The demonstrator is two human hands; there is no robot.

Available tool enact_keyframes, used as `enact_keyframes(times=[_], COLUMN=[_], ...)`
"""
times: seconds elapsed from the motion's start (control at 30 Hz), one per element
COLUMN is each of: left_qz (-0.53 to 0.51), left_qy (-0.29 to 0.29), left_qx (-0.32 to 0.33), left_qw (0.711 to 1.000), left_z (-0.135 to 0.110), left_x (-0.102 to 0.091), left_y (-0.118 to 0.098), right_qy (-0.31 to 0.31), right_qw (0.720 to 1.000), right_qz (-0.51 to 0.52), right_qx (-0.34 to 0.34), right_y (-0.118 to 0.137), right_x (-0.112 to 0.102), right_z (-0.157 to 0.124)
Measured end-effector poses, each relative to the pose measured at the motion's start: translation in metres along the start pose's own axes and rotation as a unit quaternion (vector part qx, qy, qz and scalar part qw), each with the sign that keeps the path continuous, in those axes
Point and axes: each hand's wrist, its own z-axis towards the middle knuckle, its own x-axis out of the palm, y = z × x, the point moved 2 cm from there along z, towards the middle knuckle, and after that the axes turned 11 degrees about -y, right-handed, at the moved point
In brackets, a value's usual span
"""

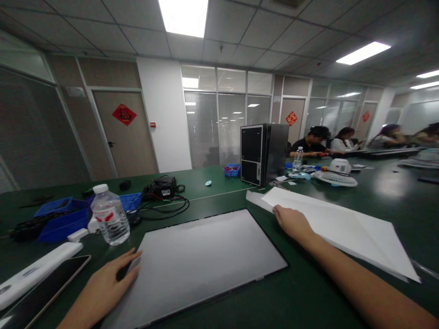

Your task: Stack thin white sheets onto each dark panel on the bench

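Note:
A large flat grey panel (206, 256) with a thin dark border lies on the green table (308, 297) in front of me. My left hand (106, 285) rests flat on the panel's near left corner, fingers stretched out. My right hand (291, 221) reaches to the right of the panel and grips the near edge of a big white sheet (343, 224) that lies folded on the table; the fingertips are tucked under the sheet's edge.
A water bottle (109, 214) stands left of the panel, with blue bins (65, 219), a cabled black device (161, 188) and a dark tablet (41, 292) nearby. A black computer case (262, 153) and white fan (336, 176) stand farther back. Several people sit at the far right.

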Motion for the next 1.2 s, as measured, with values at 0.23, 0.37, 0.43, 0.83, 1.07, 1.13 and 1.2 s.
enact_keyframes(times=[0.23,0.37,0.43,0.83,1.07,1.13,1.2], left_qz=[0.04,0.059,0.064,0.061,0.057,0.055,0.053], left_qy=[0.066,0.077,0.083,0.077,0.066,0.065,0.067], left_qx=[0.021,0.015,0.012,0.001,-0.007,-0.008,-0.009], left_qw=[0.997,0.995,0.994,0.995,0.996,0.996,0.996], left_z=[-0.003,-0.003,-0.002,-0.002,-0.001,-0.001,-0.001], left_x=[0.005,0.004,0.004,0.001,-0.001,0.0,0.0], left_y=[-0.001,-0.005,-0.005,-0.008,-0.011,-0.011,-0.011], right_qy=[0.011,0.04,0.032,0.027,0.031,0.02,0.018], right_qw=[0.963,0.916,0.913,0.962,0.944,0.948,0.951], right_qz=[0.1,0.165,0.195,0.202,0.26,0.256,0.254], right_qx=[-0.251,-0.362,-0.358,-0.182,-0.203,-0.186,-0.177], right_y=[0.068,0.089,0.088,0.034,0.054,0.048,0.041], right_x=[-0.027,-0.029,-0.027,-0.005,-0.013,-0.011,-0.009], right_z=[-0.023,-0.035,-0.033,-0.012,-0.019,-0.015,-0.012])
